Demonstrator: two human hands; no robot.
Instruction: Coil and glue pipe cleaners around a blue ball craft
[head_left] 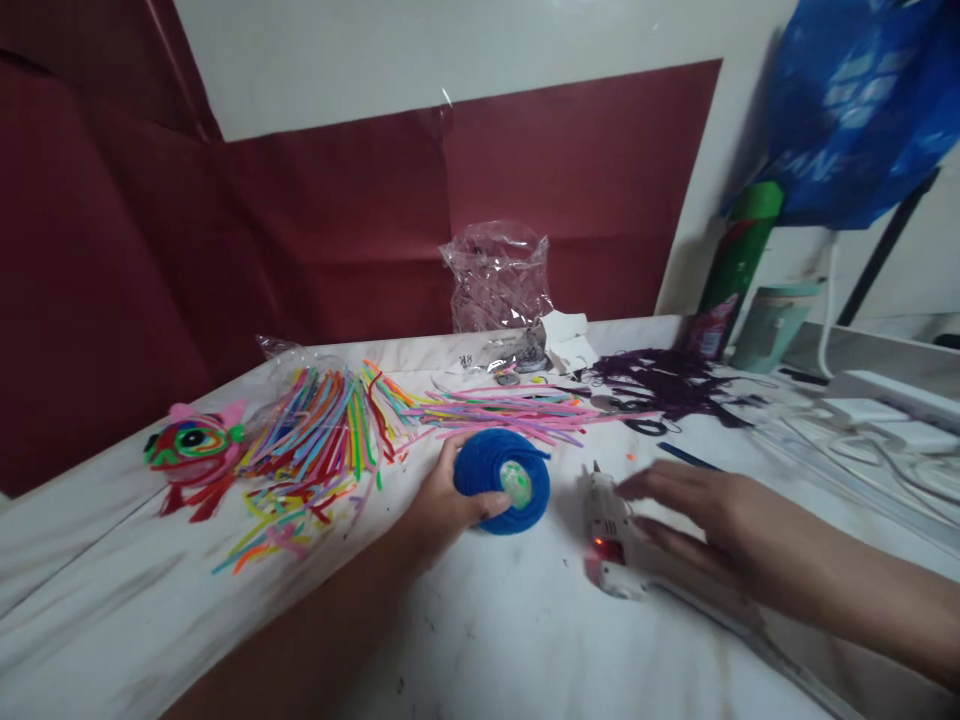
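Note:
In my left hand [450, 500] is a round blue coil [480, 475], which looks like wound pipe cleaner, with a pale green and white centre. The thumb lies across its front face and the fingers go behind it. My right hand [686, 510] is stretched out with its fingers apart, just right of a white hot glue gun [609, 525]. The glue gun lies on the table with its nozzle pointing away and a red light glowing. Whether the fingertips touch it, I cannot tell. Scissors [646, 427] lie beyond it.
Colourful pipe cleaners [315, 420] spread across the left and middle. A multicoloured animal figure [193, 450] stands far left. Behind are a clear plastic bag [499, 275] and dark purple strands [660, 380]. Cables [892, 470], a power strip [900, 395], and a green cup [772, 325] occupy the right.

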